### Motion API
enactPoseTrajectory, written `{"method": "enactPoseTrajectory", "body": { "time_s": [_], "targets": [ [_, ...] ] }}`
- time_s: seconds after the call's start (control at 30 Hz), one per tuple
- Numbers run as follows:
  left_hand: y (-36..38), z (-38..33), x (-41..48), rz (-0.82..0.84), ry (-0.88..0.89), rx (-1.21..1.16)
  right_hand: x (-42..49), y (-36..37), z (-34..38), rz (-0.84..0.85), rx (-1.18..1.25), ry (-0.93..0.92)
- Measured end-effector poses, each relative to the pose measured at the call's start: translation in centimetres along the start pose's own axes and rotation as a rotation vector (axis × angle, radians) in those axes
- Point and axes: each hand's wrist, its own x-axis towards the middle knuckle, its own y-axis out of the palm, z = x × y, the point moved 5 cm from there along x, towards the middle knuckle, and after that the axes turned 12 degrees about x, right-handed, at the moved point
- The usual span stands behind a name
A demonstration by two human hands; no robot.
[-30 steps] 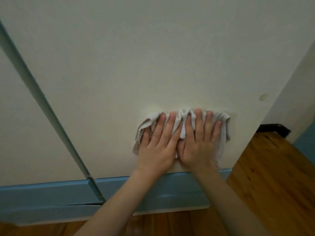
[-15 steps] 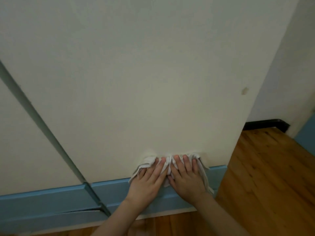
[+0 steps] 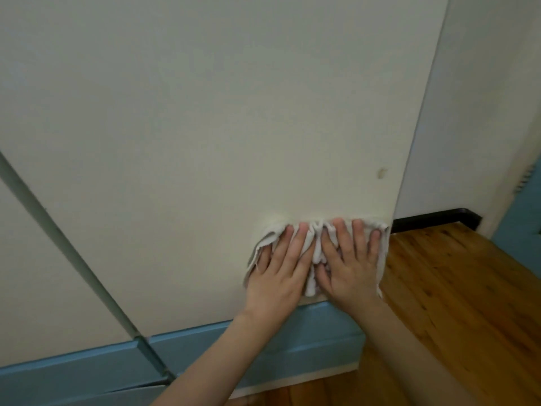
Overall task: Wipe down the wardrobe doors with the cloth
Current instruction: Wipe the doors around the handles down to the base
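A crumpled off-white cloth (image 3: 312,247) lies flat against the lower right corner of the cream wardrobe door (image 3: 219,118). My left hand (image 3: 281,271) and my right hand (image 3: 349,265) sit side by side on it, palms down, fingers spread and pointing up, pressing it onto the door. The cloth's right edge reaches the door's right edge. A second cream door (image 3: 35,276) stands at the left, past a grey-green vertical strip (image 3: 73,259).
A blue plinth (image 3: 310,341) runs under the doors. A small brownish mark (image 3: 381,172) shows on the door above my right hand. Wooden floor (image 3: 456,288) spreads to the right, with a black skirting (image 3: 433,218) and a white wall (image 3: 474,106) behind.
Both hands went down with the cloth to the door's bottom edge, then came back up and shifted right toward the door's right edge.
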Motion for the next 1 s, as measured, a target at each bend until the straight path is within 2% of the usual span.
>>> {"method": "enactPoseTrajectory", "body": {
  "time_s": [0.2,0.47,0.6,0.83,1.0],
  "targets": [
    [-1.8,-1.8,5.5,-0.096,0.096,0.044,2.4,-1.6,-2.5,-0.14,0.044,0.181],
    [-1.7,-2.3,6.1,-0.085,0.183,0.087,1.1,-1.5,-1.3,-0.234,0.069,0.407],
    [-1.4,-2.9,5.7,-0.045,0.32,0.134,-0.7,-1.2,0.0,-0.279,0.04,0.547],
    [-0.2,-4.5,3.3,0.056,0.518,0.15,-5.7,0.7,2.0,-0.12,0.055,0.769],
    [-1.1,-3.9,3.1,0.08,0.53,0.138,-5.4,0.5,2.7,-0.282,0.318,1.045]
  ]
}}
